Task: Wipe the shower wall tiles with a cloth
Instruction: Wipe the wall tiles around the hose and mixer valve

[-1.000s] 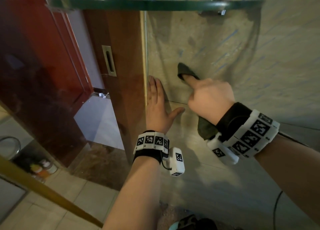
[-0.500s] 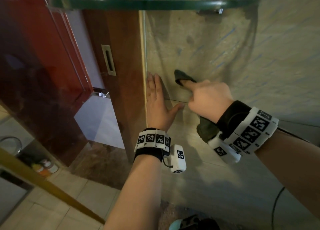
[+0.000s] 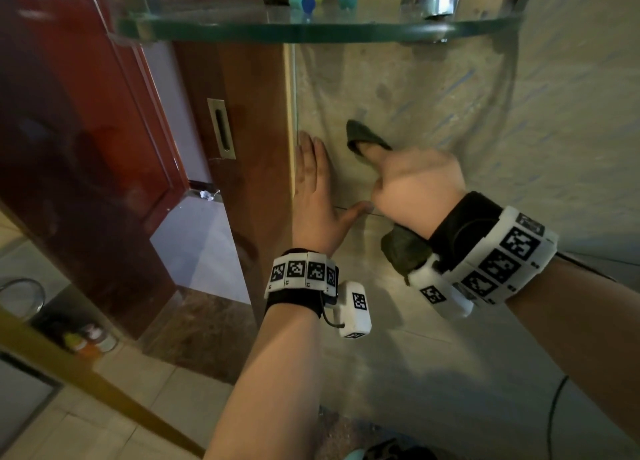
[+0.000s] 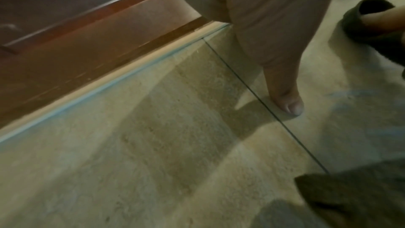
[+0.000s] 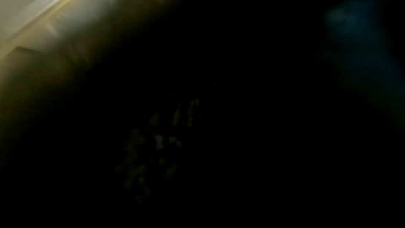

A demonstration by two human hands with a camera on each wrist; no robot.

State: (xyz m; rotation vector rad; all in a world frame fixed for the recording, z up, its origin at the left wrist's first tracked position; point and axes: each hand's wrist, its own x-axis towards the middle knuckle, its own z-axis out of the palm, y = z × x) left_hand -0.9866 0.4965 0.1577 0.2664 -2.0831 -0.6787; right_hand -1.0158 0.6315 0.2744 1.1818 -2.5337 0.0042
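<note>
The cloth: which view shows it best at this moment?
The head view: the dark cloth is under the right hand against the wall tiles, its tail below the wrist. The left wrist view catches only two edge pieces; the right wrist view is nearly black.

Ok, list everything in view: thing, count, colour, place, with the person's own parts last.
cloth: one, dark green, pressed on the wall under the right hand
wall tiles: several, beige, ahead and right
glass shelf: one, greenish, top
small round items: a few, blue and teal, on the shelf
door: one, red-brown wood, left
metal door plate: one, brass, on the door edge
wrist bands: two, white with black markers, on the wrists
left hand: flat on the wall, fingers straight
right hand: holds the cloth to the tiles
</note>
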